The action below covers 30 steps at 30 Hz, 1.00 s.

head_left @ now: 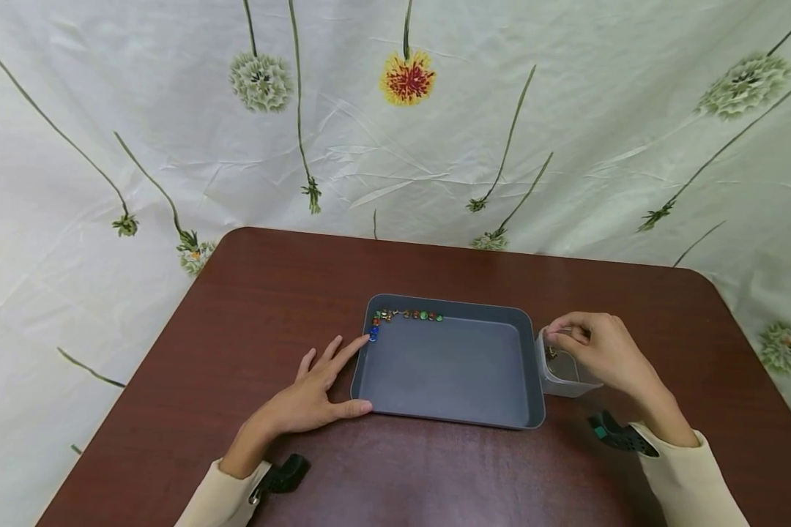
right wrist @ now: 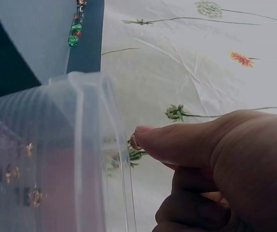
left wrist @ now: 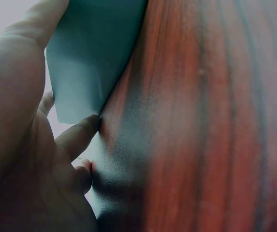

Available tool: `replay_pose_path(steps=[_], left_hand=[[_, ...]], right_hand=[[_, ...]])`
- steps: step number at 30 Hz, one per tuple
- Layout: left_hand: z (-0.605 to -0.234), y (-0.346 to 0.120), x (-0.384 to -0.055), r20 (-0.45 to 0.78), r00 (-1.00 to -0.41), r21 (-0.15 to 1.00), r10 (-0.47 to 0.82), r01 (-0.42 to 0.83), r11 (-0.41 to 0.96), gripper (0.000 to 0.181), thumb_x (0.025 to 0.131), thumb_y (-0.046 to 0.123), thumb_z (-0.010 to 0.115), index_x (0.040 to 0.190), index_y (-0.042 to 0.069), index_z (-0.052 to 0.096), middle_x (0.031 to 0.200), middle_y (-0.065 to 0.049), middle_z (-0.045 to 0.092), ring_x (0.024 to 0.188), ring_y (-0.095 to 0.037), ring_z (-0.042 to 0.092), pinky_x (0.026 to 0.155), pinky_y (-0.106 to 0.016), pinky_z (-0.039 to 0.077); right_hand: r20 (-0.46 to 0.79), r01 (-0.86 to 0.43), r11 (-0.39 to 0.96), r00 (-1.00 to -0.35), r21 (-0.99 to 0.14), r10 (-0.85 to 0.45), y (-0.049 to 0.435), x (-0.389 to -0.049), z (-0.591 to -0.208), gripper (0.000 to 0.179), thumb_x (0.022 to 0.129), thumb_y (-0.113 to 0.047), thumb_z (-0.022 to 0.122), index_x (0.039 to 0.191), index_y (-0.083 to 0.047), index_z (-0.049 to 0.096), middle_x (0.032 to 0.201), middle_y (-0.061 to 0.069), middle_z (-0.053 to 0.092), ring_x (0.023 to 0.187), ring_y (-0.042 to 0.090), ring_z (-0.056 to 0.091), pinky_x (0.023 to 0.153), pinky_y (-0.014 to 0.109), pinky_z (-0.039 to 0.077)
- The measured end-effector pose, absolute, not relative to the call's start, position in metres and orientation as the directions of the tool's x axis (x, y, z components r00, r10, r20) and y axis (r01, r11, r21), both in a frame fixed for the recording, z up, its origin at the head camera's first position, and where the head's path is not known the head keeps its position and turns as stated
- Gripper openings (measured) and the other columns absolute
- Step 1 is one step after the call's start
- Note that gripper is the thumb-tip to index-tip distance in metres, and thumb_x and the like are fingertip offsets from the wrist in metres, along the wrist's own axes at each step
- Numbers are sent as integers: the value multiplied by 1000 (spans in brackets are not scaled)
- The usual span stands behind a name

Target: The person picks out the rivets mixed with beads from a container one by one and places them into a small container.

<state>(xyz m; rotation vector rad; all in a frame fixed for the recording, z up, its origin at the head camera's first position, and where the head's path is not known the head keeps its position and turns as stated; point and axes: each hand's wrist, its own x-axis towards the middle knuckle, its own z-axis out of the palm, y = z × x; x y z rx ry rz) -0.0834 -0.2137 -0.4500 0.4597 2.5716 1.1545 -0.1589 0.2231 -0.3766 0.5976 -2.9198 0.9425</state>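
Note:
A grey-blue rectangular tray point(head_left: 448, 366) lies on the table. Along its back left corner runs a row of small shiny beads point(head_left: 424, 315) in green, red and gold, turning down the left side to blue ones. My left hand point(head_left: 306, 399) rests at the tray's left side, fingers spread, thumb at the front edge and index fingertip by the blue beads. Over a clear plastic box point(head_left: 567, 386) at the tray's right, my right hand point(head_left: 596, 350) pinches a small gold-coloured bead point(right wrist: 135, 141) between thumb and finger. Several gold-coloured pieces point(right wrist: 36, 197) lie inside the box.
The dark red-brown table point(head_left: 290, 271) has rounded back corners. Behind it hangs a white cloth point(head_left: 343, 132) printed with flowers. A dark band with a device sits on each wrist, the left one point(head_left: 288, 474) close over the table.

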Motion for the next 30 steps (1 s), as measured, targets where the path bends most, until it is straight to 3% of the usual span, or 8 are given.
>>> replay_pose_path(steps=[6,30], left_hand=[[-449,-213,-83,-124,-909,758,397,172,629,95,88,52,73,162,33,16,167,-6,20,156,-36,0,117,-63,-11],[-446,-213,-82,-120,-909,764,399,173,622,95,89,50,73,162,29,17,167,-6,21,156,-37,-1,117,-63,-12]], right_hand=[[138,-359,759,-930,-543,-341,231,-154,-381,5,90,-13,76,93,-9,75,58,-10,27,51,2,23,47,24,26],[141,-343,768,-937,-541,-319,238,-149,-386,7,89,-10,76,96,-6,76,59,-10,28,50,2,24,46,24,26]])
